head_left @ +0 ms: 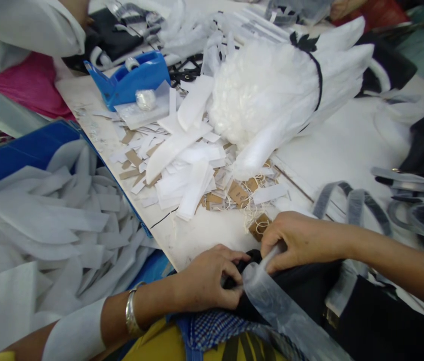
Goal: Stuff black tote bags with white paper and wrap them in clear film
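A black bag (388, 316) lies at the table's near edge, against my body. My left hand (212, 278) is closed, thumb and fingers pinching the bag's black material near its left end. Close beside it, my right hand (294, 240) is closed on the upper end of a clear plastic sleeve (279, 306), which runs down over the bag toward the lower right. What lies inside the sleeve at my fingertips is hidden. A metal clasp (331, 318) shows on the bag, with more plastic wrapping above it.
Paper tags with strings (240, 193) and white foam strips (185, 150) litter the table (159, 240). Beyond are a blue tape dispenser (132, 77) and a tied white bundle (264, 90). A blue bin (27, 148) of foam pieces stands left. Another person's sleeve (31, 25) is at upper left.
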`<state>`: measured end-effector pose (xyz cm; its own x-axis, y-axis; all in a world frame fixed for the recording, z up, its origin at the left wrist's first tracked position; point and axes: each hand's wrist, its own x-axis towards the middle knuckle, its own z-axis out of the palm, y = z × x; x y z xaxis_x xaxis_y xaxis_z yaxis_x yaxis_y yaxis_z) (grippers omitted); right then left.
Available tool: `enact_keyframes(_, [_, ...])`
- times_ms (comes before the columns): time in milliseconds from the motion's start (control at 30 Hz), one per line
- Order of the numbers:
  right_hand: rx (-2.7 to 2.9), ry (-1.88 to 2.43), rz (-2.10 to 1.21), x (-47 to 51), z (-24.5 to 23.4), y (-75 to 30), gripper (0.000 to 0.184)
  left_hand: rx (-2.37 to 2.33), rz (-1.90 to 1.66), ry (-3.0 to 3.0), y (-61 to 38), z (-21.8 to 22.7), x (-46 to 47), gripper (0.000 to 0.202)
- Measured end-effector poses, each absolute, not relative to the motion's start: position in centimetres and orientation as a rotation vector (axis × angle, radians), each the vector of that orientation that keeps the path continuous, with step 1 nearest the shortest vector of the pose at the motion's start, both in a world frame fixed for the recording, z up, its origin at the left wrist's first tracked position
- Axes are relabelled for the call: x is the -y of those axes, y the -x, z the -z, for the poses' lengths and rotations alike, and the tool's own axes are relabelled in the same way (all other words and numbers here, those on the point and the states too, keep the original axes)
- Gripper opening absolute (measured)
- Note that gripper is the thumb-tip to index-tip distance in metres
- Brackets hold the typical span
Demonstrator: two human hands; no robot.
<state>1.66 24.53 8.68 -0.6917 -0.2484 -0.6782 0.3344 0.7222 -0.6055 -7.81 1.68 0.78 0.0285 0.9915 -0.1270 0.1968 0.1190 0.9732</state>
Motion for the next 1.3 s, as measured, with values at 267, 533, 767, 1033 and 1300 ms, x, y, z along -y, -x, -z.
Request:
enact_keyframes(267, [-2.665, -0.008, 0.77, -26.6, -7.6, -5.1, 0.037, -1.408, -0.868, -1.469, 9.0, -0.7, -1.0, 0.018])
enact_keyframes(533, [-2.614, 0.01, 0.689, -28.3, -8.4, -6.1, 0.027, -1.318, -0.768, -1.239, 9.1, -1.1, -1.0, 0.014])
enact_keyframes(767, [-2.973, 0.052, 0.829, -27.8, -8.1, -7.7, 0.038, -1.29, -0.761, -1.279, 8.7, -1.1, -1.1, 0.01])
enact_keyframes(1033, [-2.704, -0.098, 0.918, -28.4, -7.5, -11.5, 0.03, -1.145, -0.715, -1.38, 10.2, -0.8, -1.8, 0.011])
enact_keyframes(1300, [-2.608, -0.137, 0.933, -28.7, -8.3, -12.5, 0.025, -1.17, -0.503, -1.641, 13.9, -0.5, -1.6, 0.03])
